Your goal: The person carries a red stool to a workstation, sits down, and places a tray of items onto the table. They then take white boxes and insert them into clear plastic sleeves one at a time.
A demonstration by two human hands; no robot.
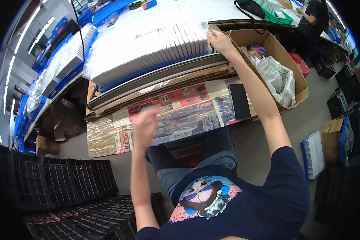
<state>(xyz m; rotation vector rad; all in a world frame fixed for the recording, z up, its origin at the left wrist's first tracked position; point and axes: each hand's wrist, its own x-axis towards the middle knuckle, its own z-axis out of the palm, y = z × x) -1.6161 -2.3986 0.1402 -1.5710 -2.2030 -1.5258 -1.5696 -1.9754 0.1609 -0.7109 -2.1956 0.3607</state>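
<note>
A long row of thin white slabs (156, 52) stands on edge in a blue tray (148, 71) on the bench in front of me. My right hand (220, 41) is at the right end of that row, beside the last slabs and some clear plastic. Its fingers are curled, and what they hold, if anything, is hidden. My left hand (145, 125) is raised in front of the bench edge, over a taped printed cardboard sheet (180, 116). Motion blurs its fingers, so their pose does not show.
A black phone (239, 101) lies on the cardboard. To the right is an open carton (294, 80) holding white plastic bags (274, 78). A metal rail (160, 78) runs along the bench edge. Black crates (60, 180) stand lower left. Another person (314, 24) is at upper right.
</note>
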